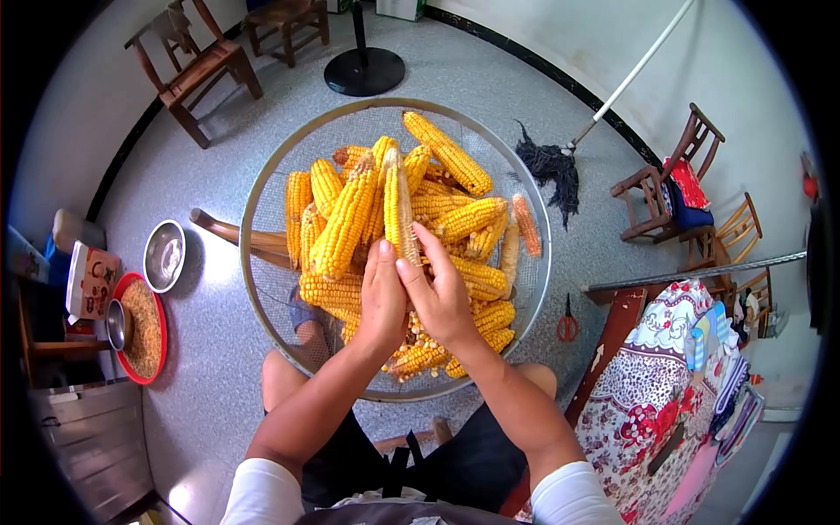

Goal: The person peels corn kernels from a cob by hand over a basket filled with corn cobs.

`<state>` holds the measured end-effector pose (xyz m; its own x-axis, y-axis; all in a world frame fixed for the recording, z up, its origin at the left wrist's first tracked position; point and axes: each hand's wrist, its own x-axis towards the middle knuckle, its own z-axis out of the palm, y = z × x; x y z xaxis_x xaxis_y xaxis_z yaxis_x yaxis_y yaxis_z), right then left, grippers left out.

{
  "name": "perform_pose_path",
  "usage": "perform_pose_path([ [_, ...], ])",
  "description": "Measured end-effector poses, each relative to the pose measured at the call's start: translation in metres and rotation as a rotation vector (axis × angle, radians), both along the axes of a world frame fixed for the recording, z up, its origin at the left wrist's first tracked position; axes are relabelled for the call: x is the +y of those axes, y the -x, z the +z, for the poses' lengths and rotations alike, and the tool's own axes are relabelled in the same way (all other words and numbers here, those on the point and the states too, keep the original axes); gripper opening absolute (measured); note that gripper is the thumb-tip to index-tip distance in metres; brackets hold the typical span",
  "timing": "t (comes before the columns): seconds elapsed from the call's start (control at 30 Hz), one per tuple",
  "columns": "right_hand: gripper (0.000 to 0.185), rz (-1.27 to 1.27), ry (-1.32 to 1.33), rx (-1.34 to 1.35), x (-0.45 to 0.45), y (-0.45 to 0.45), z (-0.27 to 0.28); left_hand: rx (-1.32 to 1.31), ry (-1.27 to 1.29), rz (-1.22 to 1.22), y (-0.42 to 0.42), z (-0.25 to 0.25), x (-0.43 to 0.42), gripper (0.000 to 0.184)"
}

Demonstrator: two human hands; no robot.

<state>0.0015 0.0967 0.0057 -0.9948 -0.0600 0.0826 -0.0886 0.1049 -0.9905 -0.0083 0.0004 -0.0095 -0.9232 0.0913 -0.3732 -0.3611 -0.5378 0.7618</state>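
Observation:
Both my hands are closed round the lower end of one ear of corn (398, 206), which points away from me. Part of its side is stripped to pale cob, with yellow kernels still beside it. My left hand (383, 293) grips it from the left, and my right hand (437, 293) from the right with the thumb pressed along it. Under them a round mesh sieve (280, 144) holds a heap of yellow corn ears (346, 223). Loose kernels (416, 341) lie below my hands. A bare reddish cob (527, 225) rests at the sieve's right side.
On the left floor are a red basin (160, 350) of kernels and a metal bowl (164, 255). Scissors (568, 324) lie right of the sieve. A mop (551, 171), wooden chairs (206, 79) and a black stand base (364, 72) surround it. A flowered cloth (647, 385) covers furniture at right.

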Motion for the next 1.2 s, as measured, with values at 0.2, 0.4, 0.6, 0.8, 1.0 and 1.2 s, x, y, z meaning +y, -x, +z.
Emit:
perform_pose_path([
  [0.2,0.038,-0.189,-0.141,0.117,0.001,0.011,-0.001,0.016,0.044,0.042,0.001,-0.007,-0.005,0.043],
  [0.4,0.038,-0.160,-0.010,0.064,0.007,0.005,-0.007,-0.044,-0.033,0.038,0.003,0.010,-0.001,0.043],
  [0.6,0.050,0.023,0.055,0.014,-0.002,-0.003,0.005,-0.044,-0.088,-0.035,0.003,0.010,-0.006,0.042],
  [0.8,0.046,-0.065,-0.334,0.254,0.001,-0.001,-0.011,0.110,0.071,0.019,0.000,-0.010,0.000,0.045],
  [1.0,0.039,-0.114,-0.295,0.275,0.002,-0.001,-0.006,0.065,0.137,-0.001,0.001,-0.006,0.000,0.047],
  [1.2,0.038,-0.146,-0.153,0.057,0.008,0.003,-0.005,-0.049,-0.071,-0.015,0.003,0.006,-0.003,0.047],
])
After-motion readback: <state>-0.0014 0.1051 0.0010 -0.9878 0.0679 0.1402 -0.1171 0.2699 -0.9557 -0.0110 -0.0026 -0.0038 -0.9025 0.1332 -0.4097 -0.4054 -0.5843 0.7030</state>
